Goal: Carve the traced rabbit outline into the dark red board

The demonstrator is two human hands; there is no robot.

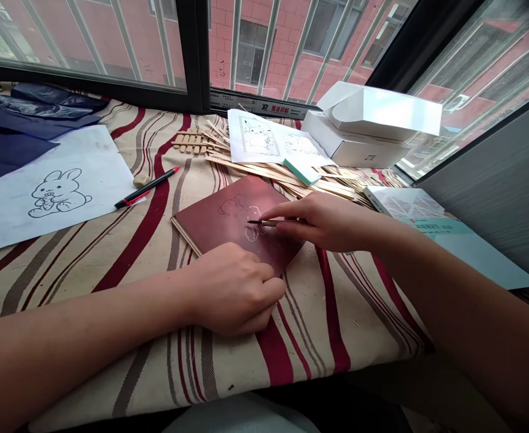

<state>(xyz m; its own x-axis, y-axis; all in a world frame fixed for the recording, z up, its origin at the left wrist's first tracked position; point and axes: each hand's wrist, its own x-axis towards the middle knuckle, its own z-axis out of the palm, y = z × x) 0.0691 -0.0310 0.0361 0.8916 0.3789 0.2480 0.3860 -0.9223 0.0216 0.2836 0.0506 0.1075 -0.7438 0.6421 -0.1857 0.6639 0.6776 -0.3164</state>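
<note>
A reddish-brown square board (210, 219) lies at a slant on the striped cloth, with a rabbit drawing (246, 210) on its face. Part of that drawing shows in dark lines, the lower part in pale ones. My right hand (312, 219) is closed on a slim carving tool (262, 222), whose dark tip meets the pale lines. At the board's near edge, my left hand (239, 288) rests curled into a fist; its palm side and whatever may be inside are hidden.
On the left lie a rabbit drawing sheet (79, 198), a black pen (147, 187) and dark blue sheets (15, 150). Behind the board are wooden sticks (246, 167), printed papers (264, 141) and a green-and-white block (301, 171). A white box (358, 144) and a book (445, 234) stand right.
</note>
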